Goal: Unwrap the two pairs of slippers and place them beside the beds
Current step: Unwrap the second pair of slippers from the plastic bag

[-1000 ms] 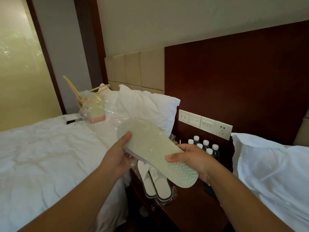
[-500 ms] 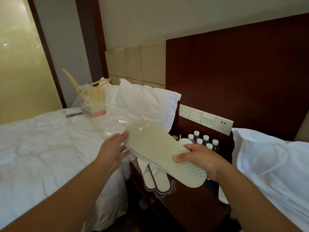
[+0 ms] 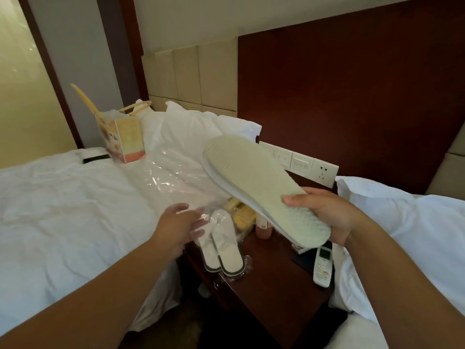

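My right hand [image 3: 327,215] has its grip closed around the heel end of an unwrapped pair of slippers [image 3: 261,187], soles up, thumb pressed on the ribbed sole. From that grip the pair stretches away toward 10 o'clock, the toe end raised over the gap between the two beds. My left hand [image 3: 181,225] is released, fingers spread and holding nothing, hovering at the edge of the clear plastic wrapper [image 3: 171,182], which lies loose on the left bed [image 3: 63,210]; whether the fingertips touch the plastic I cannot tell. Below and at about 8 o'clock from my right grip, the second pair of slippers [image 3: 221,245] lies flat on the dark wooden bench [image 3: 271,280] between the beds, sealed in its own clear film. A remote control [image 3: 323,265] rests at 6 o'clock from the right hand, by the right bed's pillow [image 3: 402,222]. A yellow gift bag [image 3: 123,137] stands on the left bed near its pillows, at 11 o'clock from my left hand.
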`<move>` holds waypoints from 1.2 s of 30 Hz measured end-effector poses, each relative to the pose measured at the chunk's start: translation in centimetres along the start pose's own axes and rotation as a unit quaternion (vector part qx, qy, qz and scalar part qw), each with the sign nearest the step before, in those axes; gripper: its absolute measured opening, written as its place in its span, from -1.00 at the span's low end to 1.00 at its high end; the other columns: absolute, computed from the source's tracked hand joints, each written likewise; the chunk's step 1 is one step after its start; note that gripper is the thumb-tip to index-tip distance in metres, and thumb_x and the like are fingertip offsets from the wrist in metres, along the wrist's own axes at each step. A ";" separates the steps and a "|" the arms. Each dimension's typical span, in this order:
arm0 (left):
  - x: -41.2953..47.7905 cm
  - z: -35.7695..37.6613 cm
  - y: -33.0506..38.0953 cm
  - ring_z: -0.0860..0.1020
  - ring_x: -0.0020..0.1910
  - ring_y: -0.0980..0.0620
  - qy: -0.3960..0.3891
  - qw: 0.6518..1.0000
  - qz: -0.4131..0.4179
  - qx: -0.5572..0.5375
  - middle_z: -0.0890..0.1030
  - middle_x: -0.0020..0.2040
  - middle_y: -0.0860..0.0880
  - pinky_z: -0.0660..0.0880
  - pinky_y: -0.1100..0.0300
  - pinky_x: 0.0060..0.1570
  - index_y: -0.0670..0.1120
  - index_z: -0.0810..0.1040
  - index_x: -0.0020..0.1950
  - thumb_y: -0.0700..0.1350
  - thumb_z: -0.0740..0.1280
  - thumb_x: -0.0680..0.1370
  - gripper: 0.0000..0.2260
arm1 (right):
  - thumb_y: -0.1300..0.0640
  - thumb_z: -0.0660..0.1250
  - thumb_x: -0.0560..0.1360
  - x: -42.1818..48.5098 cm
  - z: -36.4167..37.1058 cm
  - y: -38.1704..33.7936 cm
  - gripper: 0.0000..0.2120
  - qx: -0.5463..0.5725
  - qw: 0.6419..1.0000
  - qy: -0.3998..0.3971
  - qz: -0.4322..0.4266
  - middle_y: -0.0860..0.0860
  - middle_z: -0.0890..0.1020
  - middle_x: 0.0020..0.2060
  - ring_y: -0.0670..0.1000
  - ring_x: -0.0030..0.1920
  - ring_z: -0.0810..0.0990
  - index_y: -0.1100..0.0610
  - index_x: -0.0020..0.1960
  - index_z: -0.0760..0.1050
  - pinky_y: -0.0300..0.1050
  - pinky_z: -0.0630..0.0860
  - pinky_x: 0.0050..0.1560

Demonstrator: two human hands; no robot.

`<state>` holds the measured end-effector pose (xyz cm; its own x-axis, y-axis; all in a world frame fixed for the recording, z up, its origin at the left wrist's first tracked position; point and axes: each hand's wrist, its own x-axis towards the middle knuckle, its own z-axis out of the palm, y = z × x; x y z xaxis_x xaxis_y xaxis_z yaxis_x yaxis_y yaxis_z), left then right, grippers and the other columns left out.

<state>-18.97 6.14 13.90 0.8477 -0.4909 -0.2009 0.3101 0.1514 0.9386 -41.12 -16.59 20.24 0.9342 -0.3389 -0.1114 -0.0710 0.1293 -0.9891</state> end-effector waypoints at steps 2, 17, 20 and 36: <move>-0.1 1.4 -1.6 0.69 -0.19 -0.10 -0.032 0.999 -0.031 0.011 0.67 -0.03 -0.16 0.61 0.07 -0.33 -0.10 0.39 0.23 -0.29 0.49 0.42 -0.54 | 0.13 0.55 0.37 0.4 0.0 0.4 -0.60 0.002 1.000 0.027 -0.003 0.23 0.71 0.05 0.22 -0.02 0.73 0.22 0.18 0.64 0.01 0.64 -0.17; -1.2 7.2 -13.8 0.69 -0.27 -0.06 -0.150 0.926 -0.298 0.178 0.71 -0.15 -0.20 0.60 0.12 -0.36 -0.26 0.51 0.10 -0.35 0.39 0.48 -0.78 | 0.04 0.52 0.37 -0.7 -4.7 3.8 -0.54 0.023 0.994 0.097 0.033 0.17 0.72 0.01 0.13 -0.06 0.72 0.24 0.19 0.62 -0.06 0.61 -0.20; -0.8 7.9 -16.0 0.69 -0.29 -0.06 -0.154 0.908 -0.334 0.202 0.70 -0.19 -0.22 0.60 0.11 -0.35 -0.28 0.58 -0.08 -0.35 0.36 0.50 -0.97 | 0.05 0.49 0.43 -0.8 -5.3 4.4 -0.59 0.011 0.994 0.097 0.050 0.18 0.72 0.03 0.13 -0.05 0.71 0.24 0.20 0.62 -0.04 0.61 -0.15; -0.5 10.4 -21.7 0.64 -0.07 -0.02 -0.184 0.887 -0.334 0.260 0.67 0.01 -0.05 0.60 0.09 -0.12 -0.03 0.55 0.09 -0.13 0.49 0.45 -0.75 | 0.02 0.56 0.36 0.1 -6.8 9.2 -0.63 -0.030 0.989 0.110 0.091 0.12 0.75 -0.06 0.09 -0.13 0.75 0.20 0.09 0.67 -0.15 0.60 -0.29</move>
<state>-30.60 -5.81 -3.49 0.3227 -0.5834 -0.7453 0.3687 -0.6478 0.6667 -44.02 -21.75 10.48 0.8062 -0.5100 -0.2999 -0.2582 0.1529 -0.9539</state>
